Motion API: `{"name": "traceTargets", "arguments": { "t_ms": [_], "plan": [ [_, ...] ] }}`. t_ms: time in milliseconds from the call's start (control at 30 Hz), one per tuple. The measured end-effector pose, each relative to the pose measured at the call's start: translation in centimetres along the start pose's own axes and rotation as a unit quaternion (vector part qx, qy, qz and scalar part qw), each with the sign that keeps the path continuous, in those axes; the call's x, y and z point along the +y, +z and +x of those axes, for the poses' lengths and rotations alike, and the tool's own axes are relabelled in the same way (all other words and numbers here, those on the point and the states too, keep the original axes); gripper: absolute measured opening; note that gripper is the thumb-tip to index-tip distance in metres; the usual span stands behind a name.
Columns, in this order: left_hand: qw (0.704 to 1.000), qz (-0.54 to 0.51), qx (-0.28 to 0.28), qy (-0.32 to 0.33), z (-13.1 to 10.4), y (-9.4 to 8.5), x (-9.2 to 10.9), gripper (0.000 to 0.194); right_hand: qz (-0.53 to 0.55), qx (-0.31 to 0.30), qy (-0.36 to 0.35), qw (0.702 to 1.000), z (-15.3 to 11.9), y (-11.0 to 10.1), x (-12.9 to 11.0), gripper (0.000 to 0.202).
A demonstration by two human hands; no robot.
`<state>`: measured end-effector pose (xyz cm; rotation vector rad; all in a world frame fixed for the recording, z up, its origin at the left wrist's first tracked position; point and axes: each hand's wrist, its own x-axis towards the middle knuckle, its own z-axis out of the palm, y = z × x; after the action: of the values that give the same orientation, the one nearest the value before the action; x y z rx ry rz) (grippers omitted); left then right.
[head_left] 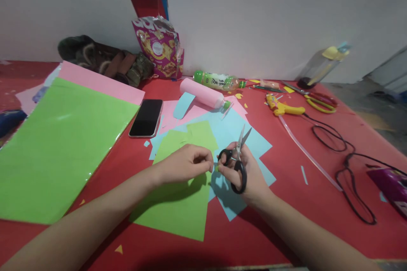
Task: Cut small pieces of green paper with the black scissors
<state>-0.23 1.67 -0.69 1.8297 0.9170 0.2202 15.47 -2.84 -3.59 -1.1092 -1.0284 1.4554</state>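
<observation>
My right hand (252,175) is wrapped round a pair of scissors (241,165) with black handles, the parted blades pointing up and away. A small green scrap (217,168) shows at its fingertips. Just to the left, my left hand (187,161) is closed in a pinch; whatever its fingers hold, if anything, is hidden. The two hands are close but apart. Beneath them lie a cut green sheet (178,211) and light blue paper (233,207). Beyond, a bottle wrapped in pink paper (202,93) lies on its side with a blue paper strip (184,106) against it.
At left, a packet of green paper (63,148) lies beside a phone (146,118). A snack bag (160,48) and a green-capped bottle (218,81) are by the wall. To the right are a yellow glue gun (284,106), its black cord (345,169) and larger scissors (319,103).
</observation>
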Motion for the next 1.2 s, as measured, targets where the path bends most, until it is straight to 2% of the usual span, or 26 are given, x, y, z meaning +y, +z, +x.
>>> {"name": "traceTargets", "arguments": {
  "t_ms": [167,467,733,1200],
  "plan": [
    [1.000,0.010,0.004,0.027,0.0,0.6,0.0,0.018,0.010,0.023,-0.003,1.000,0.0,0.0,0.1,0.035],
    [0.999,0.013,0.016,0.032,0.1,1.2,-0.1,0.021,0.047,0.011,-0.001,0.999,0.0,-0.1,0.4,0.035],
    [0.998,0.016,0.053,0.044,0.1,1.3,0.0,0.022,0.039,0.031,0.000,0.999,0.1,0.1,0.0,0.034],
    [0.996,0.018,0.064,0.055,0.1,1.4,-0.2,0.022,0.035,0.031,0.007,0.999,0.1,-0.1,0.1,0.034]
  ]
}}
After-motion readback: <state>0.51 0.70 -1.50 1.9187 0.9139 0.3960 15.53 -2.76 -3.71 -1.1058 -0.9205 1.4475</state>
